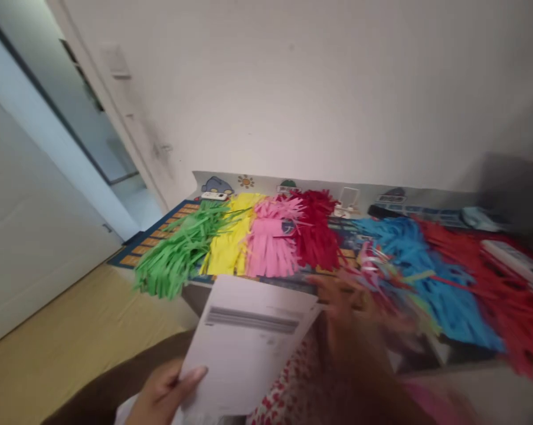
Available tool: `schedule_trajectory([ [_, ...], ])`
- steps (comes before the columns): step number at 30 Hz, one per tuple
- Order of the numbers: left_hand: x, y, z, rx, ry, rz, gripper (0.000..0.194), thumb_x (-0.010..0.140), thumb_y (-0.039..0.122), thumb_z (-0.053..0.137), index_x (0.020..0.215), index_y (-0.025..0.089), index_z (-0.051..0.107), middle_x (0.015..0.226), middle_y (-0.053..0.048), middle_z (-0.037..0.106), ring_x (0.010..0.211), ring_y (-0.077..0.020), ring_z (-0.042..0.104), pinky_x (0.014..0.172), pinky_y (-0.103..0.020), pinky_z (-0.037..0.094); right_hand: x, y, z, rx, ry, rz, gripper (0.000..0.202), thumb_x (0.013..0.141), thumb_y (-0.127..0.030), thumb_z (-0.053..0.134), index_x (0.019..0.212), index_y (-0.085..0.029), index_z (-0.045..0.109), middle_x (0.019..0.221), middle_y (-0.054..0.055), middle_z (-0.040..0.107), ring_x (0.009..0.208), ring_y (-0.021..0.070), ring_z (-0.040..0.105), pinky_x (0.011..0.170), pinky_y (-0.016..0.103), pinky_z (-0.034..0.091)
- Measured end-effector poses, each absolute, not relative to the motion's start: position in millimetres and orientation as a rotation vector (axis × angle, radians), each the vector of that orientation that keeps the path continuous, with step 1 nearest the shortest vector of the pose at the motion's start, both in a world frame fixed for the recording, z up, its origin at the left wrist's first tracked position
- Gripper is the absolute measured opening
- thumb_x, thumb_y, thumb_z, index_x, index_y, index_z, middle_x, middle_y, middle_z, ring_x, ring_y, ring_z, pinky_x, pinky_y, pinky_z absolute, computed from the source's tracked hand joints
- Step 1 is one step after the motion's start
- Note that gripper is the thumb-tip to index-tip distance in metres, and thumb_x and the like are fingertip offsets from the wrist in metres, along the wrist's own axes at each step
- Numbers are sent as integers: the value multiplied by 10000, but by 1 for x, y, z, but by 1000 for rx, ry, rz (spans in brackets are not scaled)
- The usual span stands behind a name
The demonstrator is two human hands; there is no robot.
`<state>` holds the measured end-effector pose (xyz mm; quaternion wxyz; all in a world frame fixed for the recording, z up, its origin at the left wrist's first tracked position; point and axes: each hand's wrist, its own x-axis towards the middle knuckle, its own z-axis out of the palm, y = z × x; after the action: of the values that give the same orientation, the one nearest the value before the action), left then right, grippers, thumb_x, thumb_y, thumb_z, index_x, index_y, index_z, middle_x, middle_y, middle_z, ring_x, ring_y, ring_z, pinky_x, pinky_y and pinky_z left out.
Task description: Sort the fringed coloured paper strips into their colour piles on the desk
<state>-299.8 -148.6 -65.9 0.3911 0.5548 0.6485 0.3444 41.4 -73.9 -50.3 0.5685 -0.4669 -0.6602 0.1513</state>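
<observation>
My left hand [166,389] grips the lower left edge of a small stack of white printed sheets [248,348], thumb on top. A dark grey band of print crosses the upper sheet, which tilts over my lap. Close to the right edge of the sheets is my right hand [343,316], smeared by motion, so its fingers cannot be made out. Beyond the sheets lie fringed paper strips in bundles: green [177,251], yellow [231,236], pink [272,248] and dark red [317,230]. A mixed-colour bundle [375,265] is near my right hand.
Blue fringe [434,283] and red fringe [470,265] cover the table's right side. A white remote [215,196], a white stand [348,202] and a long white object [512,260] rest on the patterned table mat [144,242]. A white wall [314,100] rises behind; a door [31,218] is left.
</observation>
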Motion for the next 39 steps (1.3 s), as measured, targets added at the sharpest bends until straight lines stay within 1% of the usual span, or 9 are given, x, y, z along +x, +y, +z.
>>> schedule_trajectory([
  [7, -145, -90, -79, 1473, 1166, 776, 475, 817, 584, 612, 941, 146, 747, 864, -61, 725, 793, -232, 629, 696, -281, 509, 132, -98, -25, -1108, -947, 1078, 352, 726, -457, 769, 934, -174, 753, 806, 70, 748, 709, 233, 687, 669, 353, 561],
  [14, -90, -83, -72, 1437, 1098, 859, 383, 776, 466, 703, 1005, 161, 738, 951, -67, 732, 831, -211, 634, 732, -265, 489, 178, -115, -16, -1273, -731, 817, 391, 662, -451, 803, 883, -135, 730, 768, 57, 735, 685, 212, 662, 642, 335, 548],
  [20, -118, -87, -70, 1306, 1226, 1041, 353, 624, 463, 808, 641, 146, 654, 603, 13, 592, 583, -119, 520, 581, -214, 419, 226, -145, -27, -1472, -689, 556, 445, 735, -522, 701, 942, -128, 696, 841, 107, 732, 769, 254, 679, 681, 362, 543],
  [24, -149, -94, -28, 1378, 1287, 1151, 320, 686, 473, 769, 737, 169, 680, 670, 7, 623, 592, -120, 527, 565, -212, 410, 242, -175, -45, -1571, -786, 548, 508, 623, -513, 772, 959, -137, 707, 942, 145, 726, 853, 320, 672, 752, 433, 528],
  [29, -123, -97, 38, 2101, 892, 629, 248, 889, 373, 610, 835, 184, 761, 816, -65, 717, 758, -170, 634, 744, -244, 461, 198, -185, -37, -1453, -1484, 166, 492, 699, -542, 731, 1062, -212, 698, 1091, 141, 698, 976, 337, 650, 844, 464, 506],
  [31, -98, -96, 45, 2179, 701, 514, 257, 908, 373, 586, 936, 191, 766, 908, -80, 740, 837, -185, 658, 801, -248, 467, 167, -172, -35, -1306, -1773, 258, 442, 735, -518, 714, 1074, -234, 704, 1084, 108, 712, 968, 313, 655, 861, 444, 505],
  [33, -82, -94, 41, 2156, 743, 592, 288, 886, 380, 619, 1076, 198, 736, 946, -69, 747, 853, -186, 665, 795, -245, 475, 144, -156, -37, -1321, -1849, 475, 273, 826, -465, 624, 885, -222, 735, 842, 63, 733, 765, 251, 665, 711, 358, 515],
  [35, -80, -90, 30, 2019, 933, 763, 362, 857, 396, 648, 1148, 186, 701, 894, -51, 746, 785, -171, 657, 714, -230, 477, 136, -143, -42, -1413, -1737, 674, 317, 858, -451, 576, 735, -196, 719, 691, 40, 700, 648, 216, 628, 600, 303, 474],
  [39, -104, -78, 4, 1716, 1059, 848, 320, 791, 426, 688, 924, 142, 750, 784, -43, 730, 682, -147, 615, 624, -216, 447, 146, -136, -51, -1470, -1437, 875, 350, 792, -500, 648, 790, -163, 744, 731, 41, 714, 685, 222, 620, 583, 286, 462],
])
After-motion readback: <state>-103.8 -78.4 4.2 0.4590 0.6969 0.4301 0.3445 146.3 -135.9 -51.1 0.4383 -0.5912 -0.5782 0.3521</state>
